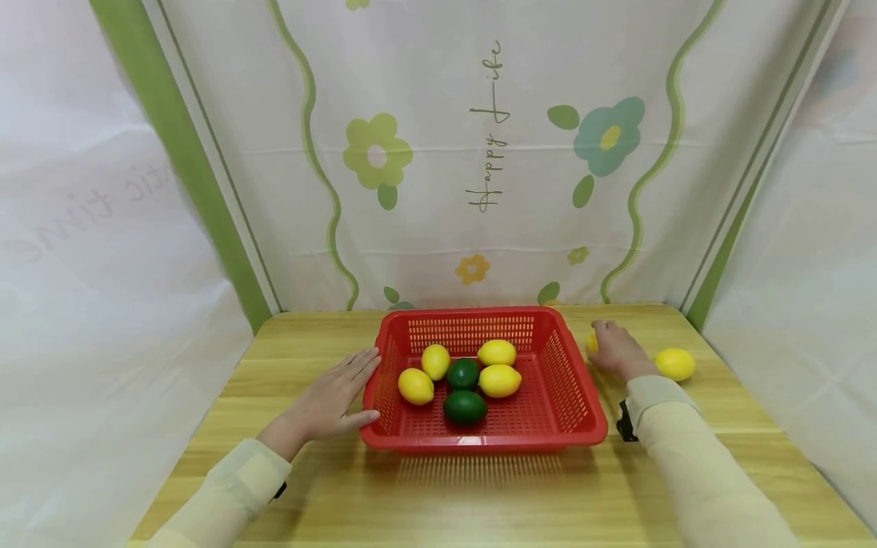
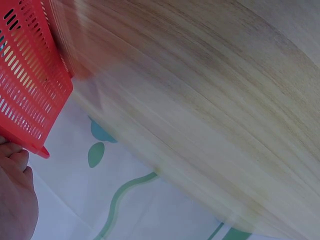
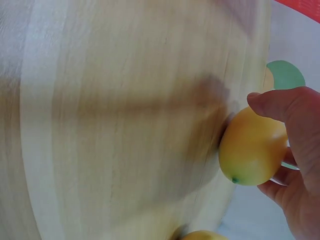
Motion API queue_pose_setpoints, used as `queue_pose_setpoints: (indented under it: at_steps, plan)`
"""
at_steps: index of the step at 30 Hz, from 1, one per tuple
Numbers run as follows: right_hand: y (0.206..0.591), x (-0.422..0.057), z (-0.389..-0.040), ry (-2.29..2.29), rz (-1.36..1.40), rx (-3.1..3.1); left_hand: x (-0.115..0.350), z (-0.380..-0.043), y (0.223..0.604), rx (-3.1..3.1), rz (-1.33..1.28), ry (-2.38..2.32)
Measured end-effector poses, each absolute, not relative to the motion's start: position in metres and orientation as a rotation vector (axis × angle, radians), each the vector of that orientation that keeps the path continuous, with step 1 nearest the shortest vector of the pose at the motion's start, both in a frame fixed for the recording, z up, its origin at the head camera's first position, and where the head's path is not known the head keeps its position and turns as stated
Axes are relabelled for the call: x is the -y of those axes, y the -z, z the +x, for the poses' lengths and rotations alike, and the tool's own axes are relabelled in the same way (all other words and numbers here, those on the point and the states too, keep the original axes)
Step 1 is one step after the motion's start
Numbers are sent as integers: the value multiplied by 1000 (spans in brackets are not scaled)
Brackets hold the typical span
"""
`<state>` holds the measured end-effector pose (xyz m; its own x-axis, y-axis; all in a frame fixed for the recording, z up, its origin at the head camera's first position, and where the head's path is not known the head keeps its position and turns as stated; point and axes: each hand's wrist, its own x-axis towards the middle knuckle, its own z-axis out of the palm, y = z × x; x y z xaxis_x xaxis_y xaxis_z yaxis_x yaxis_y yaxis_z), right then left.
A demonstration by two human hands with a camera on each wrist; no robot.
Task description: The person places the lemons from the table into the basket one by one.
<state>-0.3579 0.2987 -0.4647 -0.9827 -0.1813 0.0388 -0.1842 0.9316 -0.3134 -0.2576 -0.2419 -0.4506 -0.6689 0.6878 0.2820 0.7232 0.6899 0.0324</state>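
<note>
A red plastic basket (image 1: 479, 440) with slotted walls stands on the table, holding several yellow lemons (image 1: 499, 380) and two dark green oval fruits (image 1: 465, 409). My left hand (image 1: 330, 399) rests on the basket's left rim with fingers extended; in the left wrist view the fingertips (image 2: 19, 157) lie along that rim. To the basket's right, my right hand (image 1: 619, 350) grips a lemon (image 3: 254, 146), thumb on one side and fingers on the other. Mostly covered by the hand in the head view, this lemon is low over the tabletop.
Another lemon (image 1: 674, 364) lies on the wooden table (image 1: 521, 502), right of my right hand. A printed curtain (image 1: 438, 167) hangs along the table's back edge. White cloth (image 1: 815, 304) also closes in the left and right sides.
</note>
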Motion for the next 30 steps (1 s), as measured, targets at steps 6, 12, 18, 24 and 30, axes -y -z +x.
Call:
queue_pose_setpoints:
  at_steps: [6, 12, 18, 24, 30]
  plan:
    - [467, -299, -359, -444, 319, 3076, 241, -258, 451, 2668, -1121, 218]
    - [469, -302, -359, -383, 362, 3049, 242, -258, 451, 2674, -1114, 212]
    - [470, -305, -360, -376, 364, 3048, 242, -258, 450, 2669, -1119, 211]
    - [469, -304, -361, -375, 390, 3032, 242, -258, 451, 2666, -1118, 214]
    - [470, -304, -361, -360, 391, 3051, 242, -258, 451, 2660, -1124, 204]
